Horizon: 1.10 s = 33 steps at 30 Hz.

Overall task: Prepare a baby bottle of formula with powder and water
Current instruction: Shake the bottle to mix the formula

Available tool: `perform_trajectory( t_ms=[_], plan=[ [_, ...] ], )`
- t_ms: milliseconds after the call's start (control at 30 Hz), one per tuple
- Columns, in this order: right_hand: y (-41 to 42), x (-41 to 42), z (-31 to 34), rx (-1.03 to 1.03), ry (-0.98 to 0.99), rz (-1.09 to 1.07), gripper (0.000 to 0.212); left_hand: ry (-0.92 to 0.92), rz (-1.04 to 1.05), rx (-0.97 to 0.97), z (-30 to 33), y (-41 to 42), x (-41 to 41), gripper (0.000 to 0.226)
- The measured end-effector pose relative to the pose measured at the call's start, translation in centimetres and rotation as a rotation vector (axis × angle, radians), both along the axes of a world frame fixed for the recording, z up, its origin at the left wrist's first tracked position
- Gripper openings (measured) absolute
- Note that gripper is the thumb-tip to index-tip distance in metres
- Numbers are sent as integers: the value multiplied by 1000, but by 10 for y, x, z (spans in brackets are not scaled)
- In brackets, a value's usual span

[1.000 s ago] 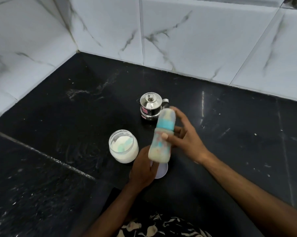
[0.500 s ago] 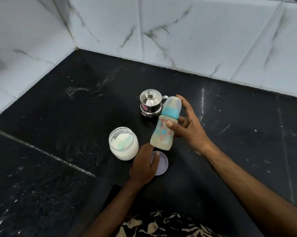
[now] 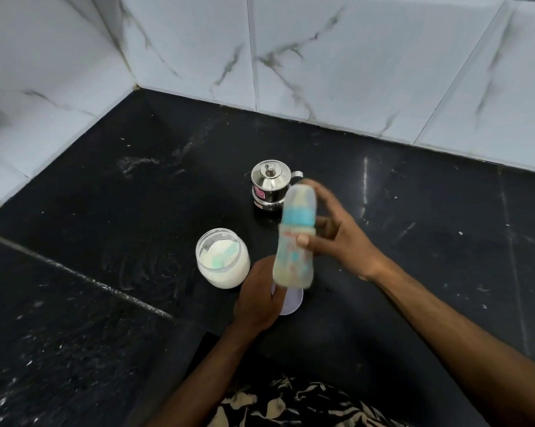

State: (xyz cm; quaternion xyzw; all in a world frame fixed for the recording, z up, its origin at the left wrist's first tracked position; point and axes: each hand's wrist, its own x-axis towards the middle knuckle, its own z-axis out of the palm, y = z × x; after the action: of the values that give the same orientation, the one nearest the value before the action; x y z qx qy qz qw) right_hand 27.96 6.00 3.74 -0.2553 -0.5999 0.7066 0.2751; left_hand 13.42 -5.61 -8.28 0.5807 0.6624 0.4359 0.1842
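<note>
- Step in hand, as I judge it: mixing. The right hand (image 3: 340,241) holds the bottle (image 3: 295,238) up off the tabletop (image 3: 414,241), near upright w/ the capped top leaning a bit away; the bottle is smeared by motion blur, so prob. a shake.
- Right fingers (image 3: 303,240) wrap the bottle's mid body, thumb across the front, other fingers behind; firm hold.
- Bottle looks filled w/ a pale cloudy mix and has its blue collar and cap on; blur hides how well it has dissolved.
- Left hand (image 3: 257,300) rests low on the tabletop, fingers lightly curled over a pale lid (image 3: 290,303); can't tell if they grip it or just lie on it.
- Jar (image 3: 223,257) of powder stands open just left of the left hand, a scoop seemingly inside; the lid likely belongs to it.
- Steel pot (image 3: 270,184), lid on, stands behind the bottle, near the right fingertips.
- Next move, I'd say: finish mixing, set the bottle upright on bare tabletop, then close the jar w/ the lid.
- Room: wide bare tabletop to the right and front-left. Tiled wall (image 3: 352,57) well back; corner far left. Tight spot is between jar, pot and hands; a wide swing could clip the pot or tip the open jar.
</note>
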Motion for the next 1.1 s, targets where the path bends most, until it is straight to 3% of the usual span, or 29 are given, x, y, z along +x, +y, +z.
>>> perform_trajectory(
  t_ms=[67, 233, 300, 400, 600, 767, 800, 967, 1100],
  plan=[
    [-2, 3, 1, 37, -31, 57, 85, -11, -21, -8, -2, -1, -1, 29],
    [25, 2, 7, -119, 209, -425, 79, 54, -2, -28, -4, 1, -1, 35],
    [15, 1, -3, -129, 143, -357, 88, 51, 11, -3, -3, 1, 0, 29],
    [-6, 1, -18, -67, -36, -38, 85, -2, 11, 35, 1, 0, 1, 25],
    [17, 2, 0, -173, 202, -392, 91, 45, -4, -23, -4, 0, -1, 34],
    [-11, 2, -13, -60, -17, 21, 88, 19, -30, 56, 6, 0, 1, 21],
    [-10, 2, -12, -51, -19, 21, 87, 21, -32, 54, 5, 0, 0, 23],
    [17, 3, -1, -178, 170, -381, 87, 44, -5, -20, -3, 0, -1, 31],
    [-9, -2, -13, -101, 5, -43, 87, 16, 29, 57, 1, -1, 0, 25]
  ],
)
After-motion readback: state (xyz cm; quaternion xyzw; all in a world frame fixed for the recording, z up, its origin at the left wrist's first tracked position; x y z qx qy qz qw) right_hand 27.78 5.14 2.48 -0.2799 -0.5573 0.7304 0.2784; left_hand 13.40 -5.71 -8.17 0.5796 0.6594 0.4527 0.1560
